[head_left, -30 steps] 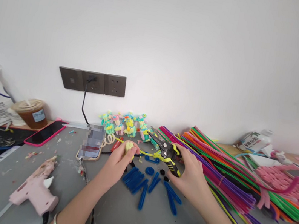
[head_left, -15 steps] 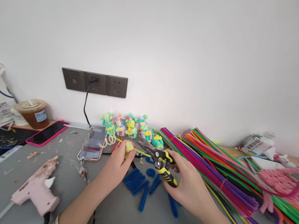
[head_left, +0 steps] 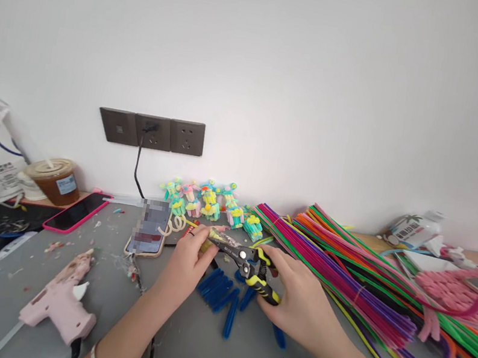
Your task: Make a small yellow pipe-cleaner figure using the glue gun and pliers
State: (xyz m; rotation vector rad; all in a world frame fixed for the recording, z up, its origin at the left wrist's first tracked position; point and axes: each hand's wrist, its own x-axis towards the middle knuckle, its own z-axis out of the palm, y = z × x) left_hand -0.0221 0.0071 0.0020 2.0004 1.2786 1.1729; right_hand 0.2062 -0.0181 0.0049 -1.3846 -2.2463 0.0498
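Observation:
My right hand [head_left: 298, 287] is wrapped around the black and yellow-green handles of a pair of pliers [head_left: 243, 255]. Their jaws point left and reach the fingertips of my left hand [head_left: 187, 256]. Those fingers are pinched on a pale yellow pipe cleaner [head_left: 206, 247], mostly covered by fingers and jaws. Whether the jaws grip it, I cannot tell. Just below the pliers lie several short, folded blue pipe cleaner pieces [head_left: 217, 289]. Behind my hands stands a cluster of small pastel pipe cleaner figures [head_left: 210, 202].
Bundles of long coloured pipe cleaners [head_left: 324, 270] spread across the right side. On the left are a pink glue gun [head_left: 62, 302], a pink-cased phone [head_left: 77, 212] and a lidded drink cup [head_left: 55, 182]. Another phone [head_left: 150, 231], plugged in by cable, lies beside my left hand.
The pliers have moved slightly left, bringing their jaws up to my left fingertips. The yellow strand that stretched from those fingers towards the pliers is now mostly hidden.

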